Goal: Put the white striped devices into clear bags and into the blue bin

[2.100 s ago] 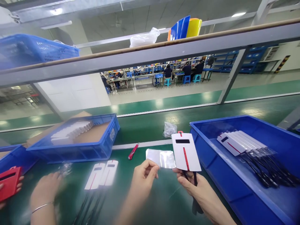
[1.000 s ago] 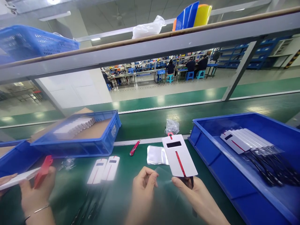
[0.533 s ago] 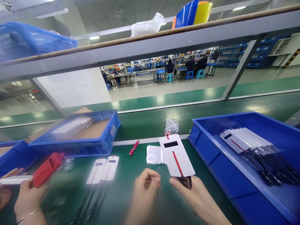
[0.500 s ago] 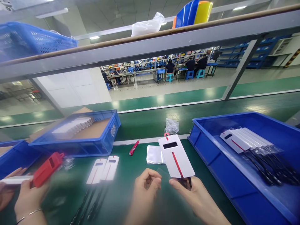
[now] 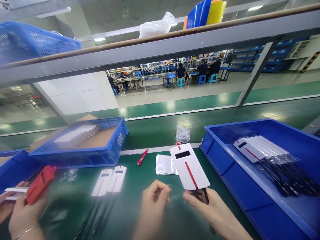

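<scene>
My right hand (image 5: 211, 208) grips a flat white device (image 5: 183, 163) by its lower end. The device has a dark window, a red stripe and a red loop at its top, and black cables hang from it past my fingers. Left of it, my left hand (image 5: 156, 200) is closed in a pinch on a clear plastic bag (image 5: 176, 191), barely visible against the green surface. A stack of clear bags (image 5: 163, 165) lies just behind, partly covered by the device. Two similar white devices (image 5: 117, 179) with black cables rest on the table further left.
At right, a large blue bin (image 5: 240, 190) holds several bagged devices (image 5: 260, 149). A blue crate (image 5: 75, 161) with white pieces stands at left. A red cutter (image 5: 142, 157) and crumpled plastic (image 5: 182, 134) lie at the back. A co-worker's hands (image 5: 25, 206) hold a red case (image 5: 41, 185).
My right hand and the device have shifted slightly to the right, while my left hand stays almost in place. The co-worker's hands and the red case have moved left and a little down.
</scene>
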Demonstrator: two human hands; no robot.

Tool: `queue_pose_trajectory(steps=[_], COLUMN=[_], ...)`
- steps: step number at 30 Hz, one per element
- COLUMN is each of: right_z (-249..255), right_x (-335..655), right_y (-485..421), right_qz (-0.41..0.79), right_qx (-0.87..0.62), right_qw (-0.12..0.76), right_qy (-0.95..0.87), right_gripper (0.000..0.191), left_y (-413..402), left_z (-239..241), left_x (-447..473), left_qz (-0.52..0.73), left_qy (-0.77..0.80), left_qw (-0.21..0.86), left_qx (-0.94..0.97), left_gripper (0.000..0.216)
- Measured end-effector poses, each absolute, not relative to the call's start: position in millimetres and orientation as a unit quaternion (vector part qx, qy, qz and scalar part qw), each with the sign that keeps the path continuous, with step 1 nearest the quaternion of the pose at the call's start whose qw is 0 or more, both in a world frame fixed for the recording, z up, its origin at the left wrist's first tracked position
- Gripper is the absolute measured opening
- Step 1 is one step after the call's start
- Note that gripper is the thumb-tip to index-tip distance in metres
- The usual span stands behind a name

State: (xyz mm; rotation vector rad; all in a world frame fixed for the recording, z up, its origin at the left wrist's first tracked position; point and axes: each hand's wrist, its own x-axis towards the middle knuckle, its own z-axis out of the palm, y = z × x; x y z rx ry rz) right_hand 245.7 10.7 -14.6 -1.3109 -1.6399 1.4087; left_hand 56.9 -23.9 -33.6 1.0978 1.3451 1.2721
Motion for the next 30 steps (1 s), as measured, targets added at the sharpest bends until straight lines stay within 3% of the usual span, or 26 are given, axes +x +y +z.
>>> queue_pose_trajectory(steps=[6,11,13,19,24,30], right_z=[-18.5,-28.1,-30.1,-31.9,-30.5,-20.6], right_x=[240.4,237.5,234.4,229.2,240.9,246.2], right_y=[9.8,10.4,9.3,3.2,7.8,14.2], right_qz=[0.531,0.522,0.528,0.571,0.562,0.58], right_qx=[-0.51,-0.51,-0.507,-0.503,-0.486,-0.473], right_qw=[0.301,0.33,0.334,0.318,0.327,0.271], right_qy=[-0.606,-0.599,-0.594,-0.566,-0.584,-0.606], right_gripper=[0.038,0.038,0.038,0.034,0.045,0.039], left_y=[-23.1,-29.2,-30.3,-24.9,-24.9,-24.3], left_z=[-37.4,-43.0,-41.2,-30.2,-23.8,-22.2], left_x=[59.0,69.1,75.3,79.4,74.4,76.5], left_qz=[0.525,0.586,0.563,0.498,0.502,0.478], left_qy=[0.569,0.616,0.597,0.566,0.567,0.55], left_qw=[0.426,0.116,0.14,0.358,0.386,0.384], left_qx=[0.469,0.513,0.554,0.55,0.528,0.567], left_gripper=[0.032,0.008,0.013,0.019,0.021,0.019])
